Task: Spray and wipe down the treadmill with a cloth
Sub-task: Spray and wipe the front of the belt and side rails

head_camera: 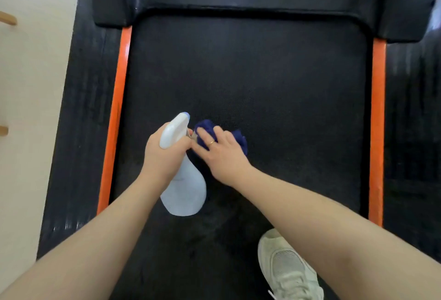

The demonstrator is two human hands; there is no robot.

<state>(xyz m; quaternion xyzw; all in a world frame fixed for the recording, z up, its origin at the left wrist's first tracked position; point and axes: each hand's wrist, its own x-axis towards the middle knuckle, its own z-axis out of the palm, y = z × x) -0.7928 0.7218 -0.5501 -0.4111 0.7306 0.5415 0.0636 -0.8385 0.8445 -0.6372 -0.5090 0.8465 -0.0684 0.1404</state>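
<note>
Head view: 2 hands low over the treadmill belt (pixel 274 73).

Left hand (pixel 164 154) grips the neck of a pale spray bottle (pixel 183 192), fingers curled round it, nozzle pointing forward. Right hand (pixel 223 154) presses a bunched blue cloth (pixel 241 140) onto the belt mid-deck, fingers spread, a ring (pixel 211 142) on 1. A white shoe (pixel 286 268) stands on the belt below.

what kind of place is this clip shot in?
Probably a home workout corner rather than a commercial gym, though little of the room shows. Clues: the black treadmill belt with orange side strips, a plain cream wall close beside it, and a white sneaker on the belt.
</note>
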